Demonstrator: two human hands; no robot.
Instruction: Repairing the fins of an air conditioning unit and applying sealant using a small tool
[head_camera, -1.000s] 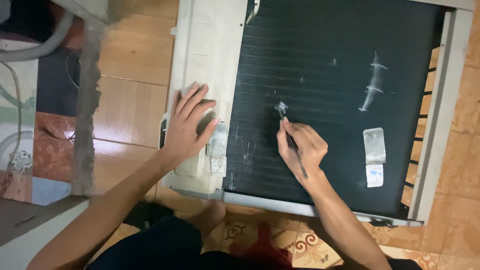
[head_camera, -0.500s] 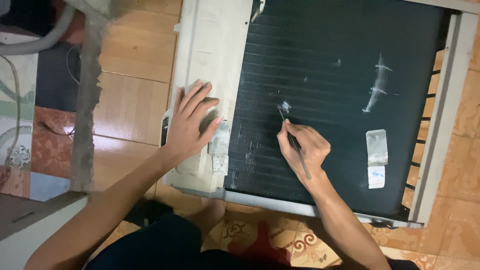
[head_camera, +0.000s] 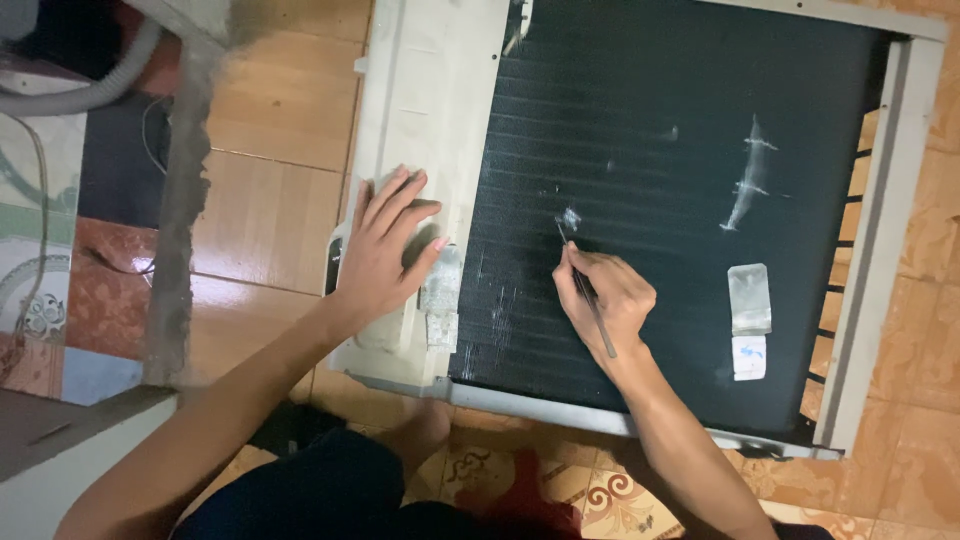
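Head view: a thin dark metal pick (head_camera: 588, 300) is pinched by the right hand (head_camera: 610, 300) against the black ribbed fin panel (head_camera: 640, 150). The white plastic frame (head_camera: 430, 110) is pressed flat by the spread left hand (head_camera: 385, 250). Bent pale spots are still seen.

Warm light is glancing off the wooden floor planks (head_camera: 270, 210) filling the upper left of the frame. Patterned tiles (head_camera: 520, 490) are showing along the bottom edge, and plain orange tiles (head_camera: 925, 440) are running down the right. A grey corrugated hose (head_camera: 80, 95) is curving across the top left corner beside a rough concrete strip (head_camera: 180, 230).
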